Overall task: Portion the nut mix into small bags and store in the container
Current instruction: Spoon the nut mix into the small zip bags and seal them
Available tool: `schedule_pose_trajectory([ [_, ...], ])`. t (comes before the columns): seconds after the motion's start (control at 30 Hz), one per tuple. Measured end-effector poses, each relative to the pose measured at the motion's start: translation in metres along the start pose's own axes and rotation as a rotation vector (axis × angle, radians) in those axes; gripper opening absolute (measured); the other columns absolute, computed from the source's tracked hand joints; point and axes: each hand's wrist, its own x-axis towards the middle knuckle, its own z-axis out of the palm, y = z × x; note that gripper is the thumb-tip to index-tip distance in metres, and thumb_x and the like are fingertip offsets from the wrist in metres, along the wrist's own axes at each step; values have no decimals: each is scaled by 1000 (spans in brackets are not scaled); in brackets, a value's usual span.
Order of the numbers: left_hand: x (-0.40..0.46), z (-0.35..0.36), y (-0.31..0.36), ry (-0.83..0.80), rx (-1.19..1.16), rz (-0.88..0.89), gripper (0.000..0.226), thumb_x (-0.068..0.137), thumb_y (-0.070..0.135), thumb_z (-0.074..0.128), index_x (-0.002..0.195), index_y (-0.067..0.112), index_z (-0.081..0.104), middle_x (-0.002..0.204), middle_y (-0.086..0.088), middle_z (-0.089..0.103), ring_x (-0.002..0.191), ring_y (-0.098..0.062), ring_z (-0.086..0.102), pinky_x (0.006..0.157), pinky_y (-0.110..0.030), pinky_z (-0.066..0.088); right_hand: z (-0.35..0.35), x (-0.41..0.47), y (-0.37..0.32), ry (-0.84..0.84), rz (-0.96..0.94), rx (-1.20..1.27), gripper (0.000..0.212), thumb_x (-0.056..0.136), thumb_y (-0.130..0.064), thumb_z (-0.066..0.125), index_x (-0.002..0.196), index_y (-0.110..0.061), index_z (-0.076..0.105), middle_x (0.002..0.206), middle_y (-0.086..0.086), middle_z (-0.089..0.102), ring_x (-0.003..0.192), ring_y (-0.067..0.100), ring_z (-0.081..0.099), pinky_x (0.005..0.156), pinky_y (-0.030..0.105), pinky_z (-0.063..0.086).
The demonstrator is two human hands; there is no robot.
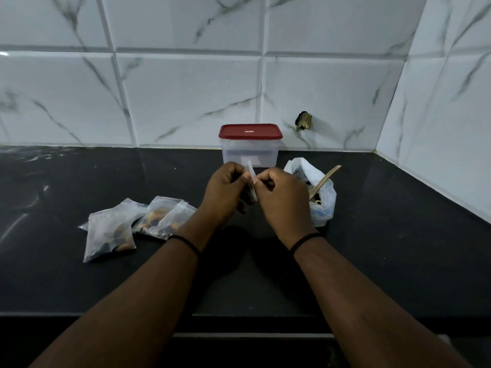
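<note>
Black counter [79, 282]: by its back edge stood a tub [250, 152], lid label unreadable. Left hand [225, 193] and right hand [283, 200] pinched a bag [252, 181].

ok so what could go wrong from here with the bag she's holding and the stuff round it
1. Both hands, left and right, pinch the small bag at its edge only; it could slip.
2. The spoon stands loosely in the open nut mix bag, beside the right hand; a nudge might tip it and spill nuts.
3. The container has its red lid on, so the filled bags cannot go in yet.
</note>
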Motion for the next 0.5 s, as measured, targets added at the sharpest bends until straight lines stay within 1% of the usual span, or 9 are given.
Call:
schedule_pose_trajectory([
  [0.1,-1,1,0,-7,82,9,14,103,17,51,96,7,59,75,-7,67,55,-17,62,47,-26,47,-1,0,0,0,16,0,10,91,-26,69,85,-19,73,78,-6,72,73,9,67,70,38,58],
  [0.17,-1,0,0,-23,70,8,15,101,18,54,97,6,61,74,-8,68,54,-18,62,46,-27,46,-1,1,0,-8,75,61,11,91,-26,69,84,-18,74,76,-6,72,71,9,67,70,38,59],
  [0.23,-1,0,1,-24,60,7,17,101,17,54,97,3,61,73,-10,68,53,-17,61,45,-27,46,-1,3,-1,-26,146,148,12,90,-26,70,82,-19,74,73,-6,72,69,10,69,67,41,60],
  [0.3,-2,0,2,6,120,17,16,101,17,53,96,4,60,74,-8,67,52,-13,60,46,-23,46,-2,2,-2,-33,164,170,12,91,-27,70,82,-20,73,73,-7,72,68,10,69,65,40,61],
  [0.37,-2,1,3,79,264,48,12,100,18,55,91,11,58,78,-4,64,57,-11,60,48,-20,46,-6,0,-4,11,97,68,13,92,-22,67,80,-17,70,73,-5,70,67,9,65,64,32,58],
  [0.4,-3,0,4,122,339,73,12,98,18,58,87,15,56,79,-2,62,61,-12,60,51,-22,47,-9,0,-4,50,51,-16,14,93,-19,65,79,-16,68,73,-3,69,66,10,63,62,30,55],
  [0.43,-3,-1,6,162,416,97,14,96,19,60,83,18,55,77,0,60,63,-12,58,54,-24,47,-11,1,-4,81,14,-109,13,93,-18,63,80,-15,65,75,-1,67,67,13,62,61,30,53],
  [0.5,-8,-3,10,221,580,164,19,91,22,64,76,21,52,71,4,57,62,-10,53,55,-23,39,-15,3,-7,98,-12,-286,11,96,-21,57,88,-14,62,82,2,65,71,17,62,61,32,51],
])
